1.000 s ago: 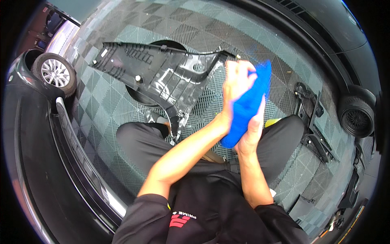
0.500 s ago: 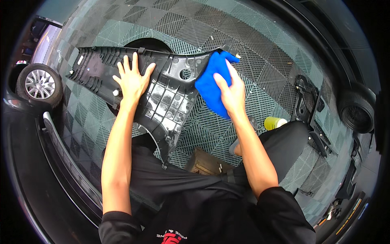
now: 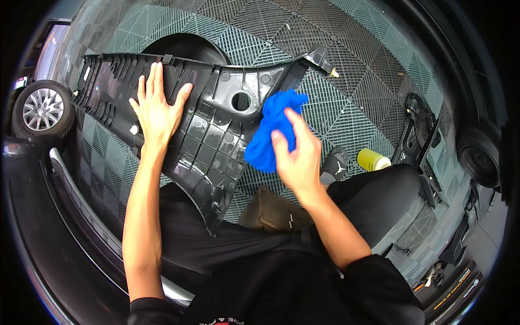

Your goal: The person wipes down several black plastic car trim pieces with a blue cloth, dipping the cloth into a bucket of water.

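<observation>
A black plastic car trim panel (image 3: 208, 135) lies across my lap and a round black object, its ribbed side facing up and shiny in places. My left hand (image 3: 157, 111) rests flat on the panel's left part, fingers stretched out. In my right hand (image 3: 300, 151) is a crumpled blue cloth (image 3: 273, 130), pinched between thumb and fingers. The cloth lies along the panel's right edge, near the round hole; whether it presses on the plastic I cannot tell. At the panel's far right end, a narrow tip (image 3: 319, 57) carries a small pale clip.
The round black object (image 3: 187, 47) shows beyond the panel. A yellow bottle (image 3: 374, 160) lies by my right knee, and a brown box (image 3: 271, 210) sits between my legs. More black trim pieces (image 3: 414, 130) lie at right. A car wheel (image 3: 43, 110) stands at left.
My right hand has drawn the cloth nearer and left, off the panel's far right end, and it is more bunched. The panel and left hand appear shifted left in view.
</observation>
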Motion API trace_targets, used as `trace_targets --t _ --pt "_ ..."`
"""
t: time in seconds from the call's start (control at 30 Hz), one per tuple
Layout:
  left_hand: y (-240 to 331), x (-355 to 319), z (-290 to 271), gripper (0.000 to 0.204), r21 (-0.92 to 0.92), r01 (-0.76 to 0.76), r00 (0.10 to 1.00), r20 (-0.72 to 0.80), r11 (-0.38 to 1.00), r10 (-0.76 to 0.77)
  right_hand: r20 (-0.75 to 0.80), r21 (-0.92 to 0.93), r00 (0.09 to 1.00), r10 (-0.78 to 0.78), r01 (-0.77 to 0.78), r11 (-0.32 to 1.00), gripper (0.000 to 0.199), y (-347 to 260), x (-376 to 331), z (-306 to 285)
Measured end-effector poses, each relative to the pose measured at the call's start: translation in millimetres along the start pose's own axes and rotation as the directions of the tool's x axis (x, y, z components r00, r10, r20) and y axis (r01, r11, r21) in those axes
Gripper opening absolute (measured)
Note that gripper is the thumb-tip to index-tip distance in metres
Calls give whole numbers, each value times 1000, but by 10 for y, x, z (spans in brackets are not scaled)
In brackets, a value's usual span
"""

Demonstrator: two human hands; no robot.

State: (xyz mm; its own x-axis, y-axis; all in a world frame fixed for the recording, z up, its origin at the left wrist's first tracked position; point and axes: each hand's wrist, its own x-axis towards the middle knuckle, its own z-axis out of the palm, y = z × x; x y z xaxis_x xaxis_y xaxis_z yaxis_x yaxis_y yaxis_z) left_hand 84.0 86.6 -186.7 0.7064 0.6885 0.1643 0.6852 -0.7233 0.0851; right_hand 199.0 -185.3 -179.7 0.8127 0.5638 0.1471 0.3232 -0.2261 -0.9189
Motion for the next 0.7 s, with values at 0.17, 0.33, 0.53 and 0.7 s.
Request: trace_targets --t 0.17,0.33,0.53,0.7 --pt "15 -12 -38 91 -7 -4 1000 -4 1000 4 -128 -51 986 104 -111 993 39 38 550 -67" --pt "21 7 -1 92 4 1 1000 17 1000 -2 -53 7 996 -73 74 997 35 114 134 17" --pt "22 -16 3 88 31 5 1000 9 999 -5 18 -55 986 -166 167 984 37 -192 475 -125" --pt "17 -32 0 90 24 2 1000 -9 1000 -2 249 -210 909 -334 387 898 41 -204 529 -171"
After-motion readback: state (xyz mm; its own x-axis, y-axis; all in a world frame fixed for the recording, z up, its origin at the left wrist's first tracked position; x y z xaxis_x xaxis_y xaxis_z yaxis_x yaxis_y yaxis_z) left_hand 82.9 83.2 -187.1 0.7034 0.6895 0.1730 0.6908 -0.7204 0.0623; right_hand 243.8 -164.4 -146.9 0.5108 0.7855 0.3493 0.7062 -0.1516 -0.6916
